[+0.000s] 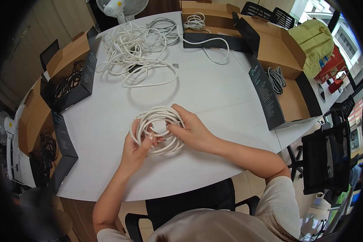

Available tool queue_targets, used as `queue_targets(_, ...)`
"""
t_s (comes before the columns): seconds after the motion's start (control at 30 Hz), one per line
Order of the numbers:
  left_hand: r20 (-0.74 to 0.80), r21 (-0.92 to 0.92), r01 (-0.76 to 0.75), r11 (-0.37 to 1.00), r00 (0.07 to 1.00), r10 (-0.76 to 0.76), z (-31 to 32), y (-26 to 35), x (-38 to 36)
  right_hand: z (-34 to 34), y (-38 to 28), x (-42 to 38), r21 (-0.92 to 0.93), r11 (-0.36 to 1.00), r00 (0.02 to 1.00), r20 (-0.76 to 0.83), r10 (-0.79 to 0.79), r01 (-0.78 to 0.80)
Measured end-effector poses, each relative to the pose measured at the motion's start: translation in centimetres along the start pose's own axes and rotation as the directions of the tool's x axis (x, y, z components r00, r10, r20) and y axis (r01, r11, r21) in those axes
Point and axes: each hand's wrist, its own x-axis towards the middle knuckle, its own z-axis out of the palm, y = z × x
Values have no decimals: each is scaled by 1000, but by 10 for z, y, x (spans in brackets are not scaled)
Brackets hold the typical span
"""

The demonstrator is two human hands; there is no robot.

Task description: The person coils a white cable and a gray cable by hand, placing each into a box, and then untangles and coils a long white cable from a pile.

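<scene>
A coiled white cable (159, 113) is held between both hands above the near part of the white table. My left hand (135, 146) grips the left side of the coil, its thumb over the loops and some fingers inside the ring. On the right side, my right hand (189, 128) is closed around the loops, with the thumb toward the centre. Farther back on the table lies a tangled heap of white cables (127, 44), one wide loop reaching toward me. A grey cable (165, 26) lies at the heap's back right.
Open boxes with black cables (68, 82) (48, 147) line the left edge. At the back, an open box (213, 42) holds a white coil (195, 21); a right-hand box (294, 101) holds a grey coil (276, 80). A fan (123, 8) and yellow bag (312, 44) stand beyond.
</scene>
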Motion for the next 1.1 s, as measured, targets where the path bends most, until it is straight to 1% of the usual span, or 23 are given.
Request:
queue_targets(0.03, -44, 42, -53, 998, 998, 55, 5, 1, 1, 2, 2, 0, 25, 1000, 1000, 14, 12, -13)
queue_targets(0.13, -103, 69, 4, 998, 995, 3, 1, -5, 1, 9, 9, -1, 78, 996, 998, 49, 40, -44)
queue_targets(0.17, -150, 154, -1, 988, 988, 24, 3, -6, 0, 10, 10, -3, 85, 995, 998, 51, 42, -47)
queue_targets(0.2, -172, 162, -34, 986, 983, 62, 7, -3, 0, 11, 9, -3, 92, 995, 998, 52, 42, -46)
queue_targets(0.23, -192, 171, -69, 983, 976, 102, 10, -1, 1, 12, 4, -4, 49, 999, 999, 42, 8, -10)
queue_targets(0.27, -211, 182, -103, 978, 967, 142, 11, 0, 1, 14, 1, -5, 71, 997, 999, 40, 0, -3)
queue_targets(0.33, -213, 147, -127, 981, 964, 157, 9, -2, 0, 17, -4, -5, 107, 994, 999, 32, -18, 14)
queue_targets(0.37, -211, 136, -131, 982, 964, 158, 9, -2, 0, 15, -4, -6, 109, 993, 998, 58, 26, -32)
queue_targets(0.47, -177, 160, -136, 978, 971, 164, 2, -5, 1, 18, 4, -6, 152, 986, 997, 53, 59, -66)
queue_targets(0.5, -181, 169, -135, 976, 969, 166, 3, -5, 1, 18, 4, -4, 167, 986, 999, 37, 16, -22)
queue_targets(0.57, -218, 203, -130, 971, 960, 174, 6, -3, -1, 20, 5, -3, 249, 969, 1000, 7, 4, -5)
queue_targets(0.6, -226, 122, -119, 985, 963, 144, 5, -3, 0, 20, 4, -2, 287, 958, 1000, -10, -2, 4)
queue_targets(0.63, -230, 41, -107, 993, 966, 114, 4, -3, 4, 16, -4, -3, 424, 894, 990, 51, 133, -142)
queue_targets(0.67, -233, -42, -96, 995, 969, 83, 4, -3, 6, 14, -8, -2, 488, 854, 983, 96, 155, -182)
queue_targets(0.7, -130, -177, -45, 983, 991, 22, -1, -2, 4, 12, -10, -1, 546, 807, 975, 142, 173, -223)
queue_targets(0.73, -113, -220, -36, 975, 994, 12, -2, -2, 3, 12, -10, -1, 600, 755, 964, 188, 188, -264)
queue_targets(0.8, -75, -303, -20, 953, 997, -3, -4, -2, 5, 16, -8, -3, 674, 663, 944, 187, 272, -325)
queue_targets(0.83, -110, -255, -21, 967, 994, -7, -2, -1, 5, 17, -6, -4, 707, 613, 930, 190, 313, -351)
queue_targets(0.9, -180, -158, -16, 987, 984, -13, 5, 1, 5, 15, -3, -3, 750, 555, 926, 211, 313, -359)
queue_targets(0.93, -136, -184, -2, 983, 990, -23, 3, -1, 4, 14, -1, -2, 771, 525, 924, 220, 312, -361)
queue_targets(1.0, -49, -236, 26, 971, 998, -39, -2, -5, 4, 16, 0, -4, 759, 529, 916, 228, 329, -379)
queue_targets(1.03, -41, -213, 59, 975, 997, -69, 0, -5, 3, 17, 0, -6, 755, 530, 912, 231, 338, -387)
queue_targets(1.1, -25, -166, 123, 978, 991, -129, 5, 1, 2, 15, 0, -5, 776, 458, 889, 285, 359, -434)
